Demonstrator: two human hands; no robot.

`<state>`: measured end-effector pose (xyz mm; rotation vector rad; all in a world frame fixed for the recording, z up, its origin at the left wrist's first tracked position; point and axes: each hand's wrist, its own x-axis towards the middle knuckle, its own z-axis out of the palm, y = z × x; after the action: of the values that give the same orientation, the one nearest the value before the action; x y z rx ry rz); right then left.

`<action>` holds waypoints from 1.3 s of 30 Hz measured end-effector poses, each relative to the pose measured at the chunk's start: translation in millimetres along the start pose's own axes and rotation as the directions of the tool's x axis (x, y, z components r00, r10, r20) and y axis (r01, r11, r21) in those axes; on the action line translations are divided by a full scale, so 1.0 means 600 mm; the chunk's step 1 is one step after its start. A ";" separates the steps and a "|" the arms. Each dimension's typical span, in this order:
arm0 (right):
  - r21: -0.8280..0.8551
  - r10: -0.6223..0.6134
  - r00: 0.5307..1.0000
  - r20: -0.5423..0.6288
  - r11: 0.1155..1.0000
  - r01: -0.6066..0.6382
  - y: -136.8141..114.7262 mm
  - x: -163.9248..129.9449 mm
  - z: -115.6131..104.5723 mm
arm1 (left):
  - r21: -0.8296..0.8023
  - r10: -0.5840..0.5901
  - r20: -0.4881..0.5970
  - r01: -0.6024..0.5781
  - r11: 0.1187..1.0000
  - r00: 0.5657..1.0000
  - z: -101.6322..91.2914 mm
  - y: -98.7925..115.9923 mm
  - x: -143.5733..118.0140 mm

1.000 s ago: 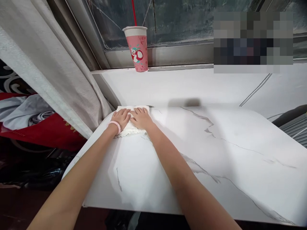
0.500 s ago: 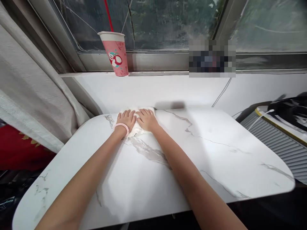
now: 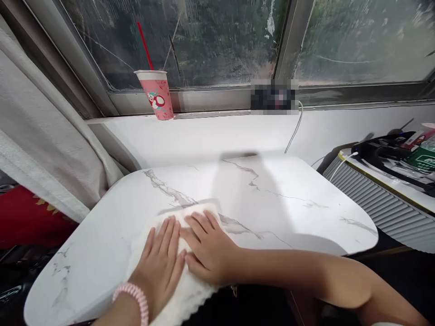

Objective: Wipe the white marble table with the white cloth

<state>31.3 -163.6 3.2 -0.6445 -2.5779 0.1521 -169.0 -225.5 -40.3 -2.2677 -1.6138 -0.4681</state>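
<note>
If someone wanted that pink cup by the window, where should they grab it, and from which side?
Probably round the middle of the pink cup, from the table side: the window stands behind it, the red straw sticks up from its top, and its body widens upward, which should resist slipping.

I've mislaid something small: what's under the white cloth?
The marbled tabletop shows around the white cloth, so presumably continues beneath. The covered patch is hidden, as is anything small there. On top, the left hand and right hand rest flat.
</note>
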 end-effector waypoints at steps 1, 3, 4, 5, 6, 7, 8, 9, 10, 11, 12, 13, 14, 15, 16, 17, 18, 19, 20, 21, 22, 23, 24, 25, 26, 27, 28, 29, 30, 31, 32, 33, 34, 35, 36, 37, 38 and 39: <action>0.010 -0.007 1.000 0.010 1.000 0.007 0.001 -0.016 -0.011 | -0.010 0.020 -0.024 -0.020 1.000 1.000 -0.002 0.020 -0.002; 0.024 -0.006 1.000 0.024 1.000 0.005 0.013 -0.045 -0.031 | -0.028 0.054 -0.065 -0.056 0.998 0.996 0.001 0.059 0.007; 0.025 0.004 1.000 0.031 1.000 -0.005 0.021 -0.057 -0.040 | -0.036 0.065 -0.079 -0.068 0.997 0.995 0.005 0.075 0.017; 0.019 0.022 0.999 0.040 1.000 -0.023 0.031 -0.067 -0.047 | -0.046 0.070 -0.084 -0.074 0.996 0.994 0.011 0.088 0.031; 0.009 0.045 0.998 0.046 0.999 -0.046 0.042 -0.075 -0.052 | -0.061 0.069 -0.076 -0.074 0.995 0.995 0.018 0.097 0.047; -0.006 0.072 0.996 0.051 0.997 -0.072 0.054 -0.079 -0.055 | -0.081 0.066 -0.060 -0.070 0.994 0.996 0.027 0.102 0.066; -0.025 0.100 0.994 0.054 0.995 -0.099 0.068 -0.080 -0.055 | -0.104 0.063 -0.033 -0.067 0.992 0.997 0.037 0.103 0.088; -0.046 0.128 0.990 0.051 0.991 -0.126 0.082 -0.076 -0.054 | -0.127 0.065 0.002 -0.064 0.990 0.998 0.046 0.098 0.112; -0.067 0.156 0.987 0.039 0.986 -0.153 0.098 -0.066 -0.049 | -0.147 0.067 0.040 -0.061 0.987 0.997 0.056 0.089 0.139; -0.087 0.183 0.983 0.021 0.980 -0.181 0.116 -0.052 -0.044 | -0.163 0.071 0.078 -0.058 0.985 0.994 0.065 0.076 0.167; -0.103 0.207 0.978 -0.001 0.973 -0.206 0.136 -0.032 -0.036 | -0.168 0.066 0.113 -0.046 0.985 0.991 0.073 0.060 0.196; -0.115 0.232 0.972 -0.023 0.966 -0.233 0.156 -0.008 -0.028 | -0.163 0.044 0.142 -0.020 0.986 0.989 0.081 0.040 0.226; -0.120 0.248 0.968 -0.035 0.961 -0.251 0.177 0.020 -0.019 | -0.155 0.009 0.165 0.017 0.988 0.986 0.088 0.019 0.254; -0.121 0.253 0.967 -0.039 0.959 -0.256 0.198 0.049 -0.010 | -0.147 -0.028 0.180 0.055 0.988 0.983 0.095 -0.003 0.280; -0.119 0.251 0.967 -0.040 0.960 -0.254 0.219 0.080 -0.001 | -0.140 -0.061 0.187 0.088 0.986 0.981 0.101 -0.025 0.303; -0.113 0.236 0.971 -0.035 0.965 -0.239 0.238 0.109 0.008 | -0.129 -0.098 0.189 0.124 0.984 0.977 0.107 -0.047 0.323; -0.106 0.223 0.974 -0.038 0.968 -0.225 0.254 0.136 0.016 | -0.113 -0.135 0.186 0.158 0.981 0.973 0.113 -0.066 0.340; -0.101 0.211 0.976 -0.045 0.971 -0.215 0.269 0.160 0.023 | -0.094 -0.168 0.181 0.187 0.978 0.969 0.119 -0.084 0.353; -0.098 0.203 0.978 -0.059 0.973 -0.208 0.281 0.179 0.029 | -0.076 -0.193 0.176 0.209 0.975 0.965 0.125 -0.100 0.364; -0.096 0.196 0.978 -0.076 0.974 -0.203 0.291 0.194 0.035 | -0.062 -0.210 0.172 0.224 0.973 0.962 0.130 -0.114 0.373; -0.096 0.191 0.977 -0.094 0.975 -0.200 0.299 0.205 0.040 | -0.055 -0.217 0.168 0.229 0.972 0.962 0.136 -0.126 0.380; -0.098 0.187 0.976 -0.110 0.975 -0.198 0.305 0.212 0.044 | -0.055 -0.214 0.164 0.225 0.973 0.963 0.141 -0.136 0.386; -0.104 0.182 0.975 -0.124 0.975 -0.195 0.311 0.216 0.047 | -0.057 -0.203 0.161 0.214 0.975 0.966 0.146 -0.144 0.391; -0.114 0.175 0.976 -0.131 0.975 -0.191 0.316 0.217 0.048 | -0.060 -0.188 0.160 0.199 0.978 0.969 0.150 -0.149 0.397; -0.126 0.170 0.976 -0.135 0.974 -0.187 0.322 0.215 0.049 | -0.060 -0.171 0.162 0.183 0.981 0.972 0.154 -0.152 0.403; -0.139 0.166 0.977 -0.133 0.973 -0.185 0.328 0.212 0.047 | -0.059 -0.156 0.167 0.168 0.984 0.973 0.156 -0.152 0.410; -0.150 0.167 0.978 -0.125 0.971 -0.185 0.336 0.208 0.043 | -0.058 -0.145 0.177 0.157 0.986 0.973 0.158 -0.147 0.417; -0.156 0.174 0.979 -0.108 0.969 -0.190 0.344 0.202 0.038 | -0.057 -0.140 0.191 0.154 0.986 0.972 0.159 -0.139 0.425; -0.157 0.188 0.978 -0.085 0.967 -0.200 0.354 0.194 0.032 | -0.055 -0.142 0.207 0.156 0.986 0.968 0.160 -0.126 0.434; -0.155 0.208 0.976 -0.061 0.964 -0.215 0.364 0.185 0.024 | -0.049 -0.149 0.224 0.164 0.985 0.963 0.160 -0.109 0.442; -0.152 0.229 0.973 -0.040 0.961 -0.233 0.375 0.175 0.015 | -0.040 -0.159 0.240 0.174 0.984 0.958 0.159 -0.088 0.450; -0.152 0.249 0.968 -0.022 0.956 -0.249 0.385 0.163 0.006 | -0.028 -0.173 0.256 0.186 0.982 0.951 0.158 -0.065 0.457; -0.155 0.265 0.964 -0.011 0.952 -0.263 0.394 0.150 -0.004 | -0.015 -0.188 0.266 0.199 0.980 0.945 0.157 -0.041 0.463; -0.163 0.276 0.961 -0.004 0.948 -0.272 0.401 0.135 -0.012 | -0.001 -0.203 0.271 0.211 0.978 0.941 0.155 -0.017 0.468; -0.175 0.280 0.960 0.001 0.945 -0.276 0.406 0.120 -0.020 | 0.010 -0.213 0.272 0.219 0.976 0.938 0.152 0.007 0.470; -0.189 0.282 0.959 0.006 0.943 -0.276 0.407 0.105 -0.027 | 0.016 -0.218 0.271 0.222 0.975 0.937 0.149 0.028 0.470; -0.203 0.282 0.959 0.008 0.940 -0.275 0.405 0.090 -0.032 | 0.018 -0.217 0.270 0.220 0.975 0.938 0.145 0.046 0.467; -0.216 0.282 0.959 0.007 0.937 -0.273 0.400 0.075 -0.037 | 0.016 -0.209 0.268 0.213 0.977 0.940 0.140 0.061 0.461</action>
<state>106.9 69.2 -10.5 -1.0961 -2.5479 -0.0230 -41.8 33.0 3.7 -2.2558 -2.0055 -0.2255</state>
